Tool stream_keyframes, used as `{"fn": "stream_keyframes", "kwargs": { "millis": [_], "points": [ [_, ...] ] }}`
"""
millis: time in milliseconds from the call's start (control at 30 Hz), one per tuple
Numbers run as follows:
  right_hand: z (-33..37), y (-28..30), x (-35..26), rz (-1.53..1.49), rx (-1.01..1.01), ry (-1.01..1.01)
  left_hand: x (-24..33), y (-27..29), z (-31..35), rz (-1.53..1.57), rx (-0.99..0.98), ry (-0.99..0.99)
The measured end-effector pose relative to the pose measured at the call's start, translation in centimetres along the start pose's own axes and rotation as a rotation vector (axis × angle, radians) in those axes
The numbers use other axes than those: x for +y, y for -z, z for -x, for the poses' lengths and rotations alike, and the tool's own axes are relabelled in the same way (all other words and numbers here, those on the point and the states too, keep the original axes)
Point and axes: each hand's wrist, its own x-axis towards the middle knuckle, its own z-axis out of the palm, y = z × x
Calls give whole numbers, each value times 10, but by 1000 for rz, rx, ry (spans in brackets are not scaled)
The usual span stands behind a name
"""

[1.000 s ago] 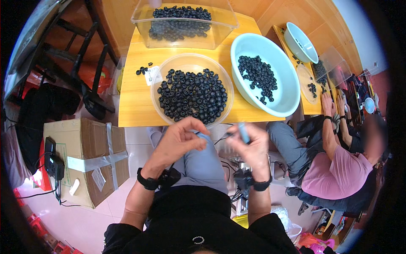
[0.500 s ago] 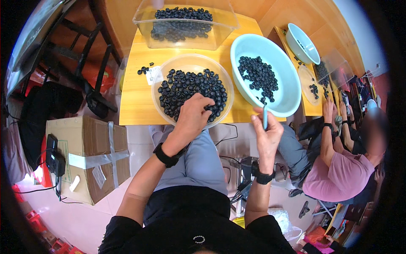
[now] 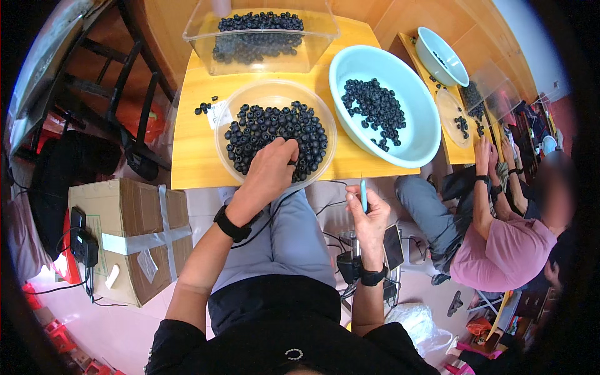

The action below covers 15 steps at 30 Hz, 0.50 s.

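Note:
My left hand (image 3: 270, 170) reaches into a round clear bowl (image 3: 220, 139) filled with small black bead-like pieces (image 3: 265, 122), each with a hole. Its fingers are bent and pressed down among the pieces; whatever they pinch is hidden. In front of the table edge, my right hand (image 3: 374, 220) grips a slim tool with a light-blue handle (image 3: 364, 195) and a thin tip pointing up. A light-blue basin (image 3: 420, 128), right of the bowl, contains a heap of similar black pieces (image 3: 375, 106).
Behind the bowl stands a clear rectangular box (image 3: 309, 57) of black pieces. Several loose ones (image 3: 202, 109) lie on the table (image 3: 197, 159) beside a white label (image 3: 215, 114). A taped carton (image 3: 134, 215) sits at left. At right, a person in pink (image 3: 500, 250) works at another table.
My right hand has moved left and nearer to me with the tool, away from the basin's rim. My left hand stays among the pieces in the bowl. The view has shifted slightly.

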Motion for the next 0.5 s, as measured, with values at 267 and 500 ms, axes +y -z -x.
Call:
{"fn": "stream_keyframes", "kwargs": {
  "millis": [267,500],
  "points": [
    [10,-8,-6,23,-52,-11,-3,25,17,1071,-147,405],
    [12,-16,-29,75,-271,172,8,18,48,1672,-151,427]
  ]
}}
